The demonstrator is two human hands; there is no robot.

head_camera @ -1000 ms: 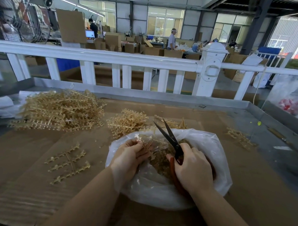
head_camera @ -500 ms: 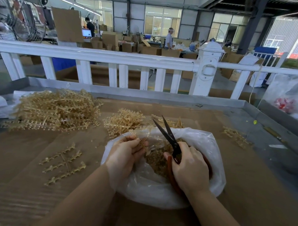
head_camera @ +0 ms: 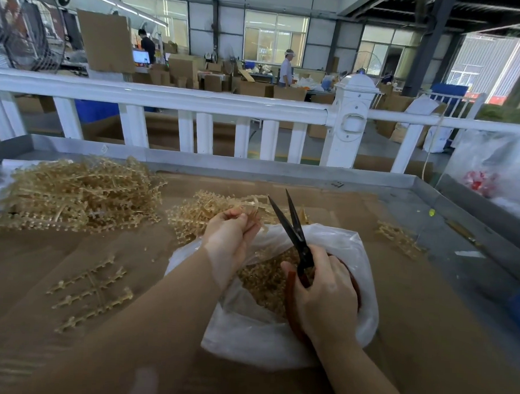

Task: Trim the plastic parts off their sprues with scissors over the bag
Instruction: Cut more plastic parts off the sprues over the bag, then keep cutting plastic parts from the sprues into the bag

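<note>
A: What are the hands doing?

B: The right hand (head_camera: 327,292) grips the scissors (head_camera: 293,228) by their reddish handles, fingers curled through and around them. The dark blades stand parted, tips pointing up and far. The left hand (head_camera: 231,234) is raised at the far left edge of the white plastic bag (head_camera: 276,346), fingers curled around a small tan sprue piece (head_camera: 253,216) (blurred, so I can't make out its shape).

A: And the bag?

B: It lies open on the brown cardboard-covered table (head_camera: 425,338), near centre, under both hands, with a heap of tan trimmed parts (head_camera: 264,283) inside it.

A: Where is the rest of the stock?

B: A big pile of tan sprues (head_camera: 77,194) sits far left on the table. A smaller pile (head_camera: 198,215) lies just beyond the left hand. One flat branched sprue (head_camera: 90,290) lies alone on the near left, and a few bits (head_camera: 400,238) lie to the right of the bag. A white railing (head_camera: 197,100) runs along the table's far side.
</note>
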